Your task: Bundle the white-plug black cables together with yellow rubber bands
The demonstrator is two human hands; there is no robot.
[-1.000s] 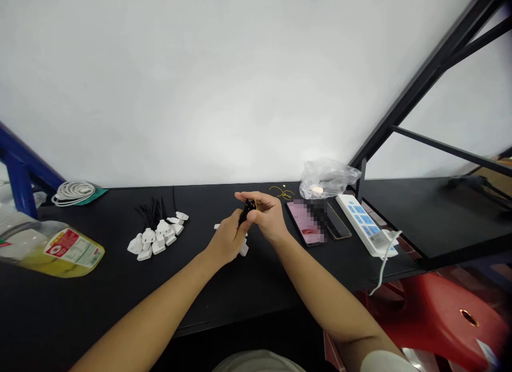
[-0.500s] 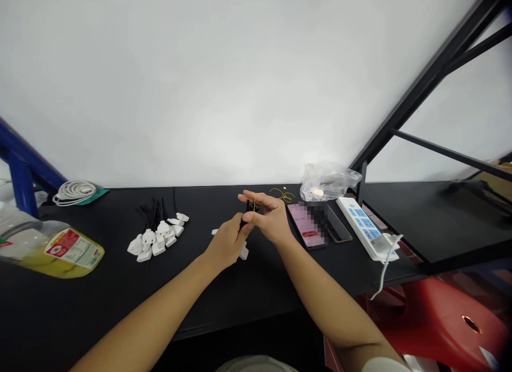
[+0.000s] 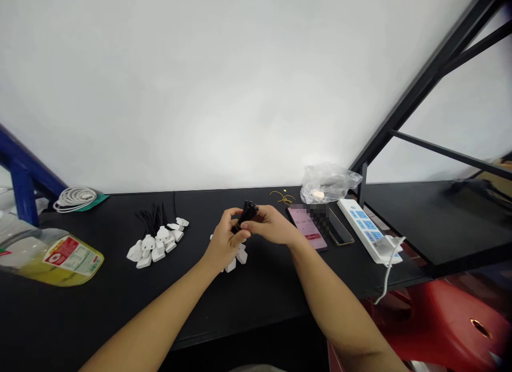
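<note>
1. Left hand (image 3: 226, 240) and right hand (image 3: 274, 225) grip black cords (image 3: 248, 213), centre of frame, above the counter (image 3: 264, 294).
2. White plugs (image 3: 236, 258) lie below the left hand.
3. Risk: a slackened grip could drop the cords onto them.

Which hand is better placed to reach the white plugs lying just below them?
Probably the left. The left hand sits right over the white plugs, while the right hand is further off to the side. Both hands are holding the bundle of black leads.
</note>
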